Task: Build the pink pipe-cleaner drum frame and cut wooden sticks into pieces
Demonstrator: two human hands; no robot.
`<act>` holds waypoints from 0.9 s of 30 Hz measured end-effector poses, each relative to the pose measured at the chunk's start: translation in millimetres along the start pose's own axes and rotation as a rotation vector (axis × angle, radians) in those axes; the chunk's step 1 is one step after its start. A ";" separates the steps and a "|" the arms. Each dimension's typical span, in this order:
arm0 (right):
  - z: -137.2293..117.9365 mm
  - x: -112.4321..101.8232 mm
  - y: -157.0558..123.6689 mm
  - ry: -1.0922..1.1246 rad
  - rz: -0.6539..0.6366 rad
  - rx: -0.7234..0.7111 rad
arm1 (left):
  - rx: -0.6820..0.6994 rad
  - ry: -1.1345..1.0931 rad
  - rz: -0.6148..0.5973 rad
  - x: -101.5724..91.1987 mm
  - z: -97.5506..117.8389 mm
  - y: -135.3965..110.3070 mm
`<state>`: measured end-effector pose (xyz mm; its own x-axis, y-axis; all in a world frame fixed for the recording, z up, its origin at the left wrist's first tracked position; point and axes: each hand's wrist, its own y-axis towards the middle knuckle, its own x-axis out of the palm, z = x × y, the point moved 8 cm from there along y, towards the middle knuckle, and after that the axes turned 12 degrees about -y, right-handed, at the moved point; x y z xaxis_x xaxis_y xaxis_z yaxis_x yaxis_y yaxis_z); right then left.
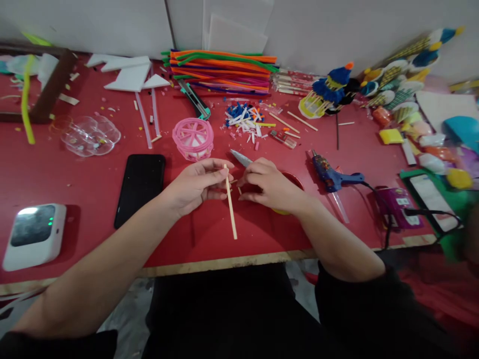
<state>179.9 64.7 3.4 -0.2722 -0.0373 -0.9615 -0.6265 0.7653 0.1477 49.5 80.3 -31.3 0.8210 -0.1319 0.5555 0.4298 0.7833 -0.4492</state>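
My left hand pinches a thin wooden stick between thumb and fingers, its lower end pointing towards the table's front edge. Close beside it, my right hand is curled with its fingertips together; short pale stick pieces show by them, but what it grips is unclear. A pointed metal blade sticks out just beyond the right hand, its rear part hidden. Under and behind that hand is a red round container, mostly covered. A pink openwork basket-like piece stands beyond my left hand.
A black phone lies left of my hands, with a white device farther left. To the right are a blue glue gun and its cord. Pipe cleaners, a box cutter and small scraps lie towards the wall.
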 end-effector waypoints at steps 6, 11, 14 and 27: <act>15.5 -31.4 -10.8 0.159 0.409 0.290 | -0.040 0.064 -0.055 3.5 -8.4 -0.4; 0.5 -28.6 -7.5 0.332 0.379 0.212 | -0.042 0.077 -0.129 7.4 -14.1 0.3; -3.6 -28.2 -6.7 0.321 0.370 0.179 | -0.030 0.068 -0.163 9.3 -14.0 1.3; -16.6 -27.2 -6.8 0.381 0.375 0.058 | 0.000 0.197 -0.157 15.2 -9.9 -4.0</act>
<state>179.5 49.8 32.4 -0.7220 0.0233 -0.6915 -0.3969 0.8047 0.4415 64.0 69.1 -28.0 0.8018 -0.3679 0.4709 0.5578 0.7436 -0.3687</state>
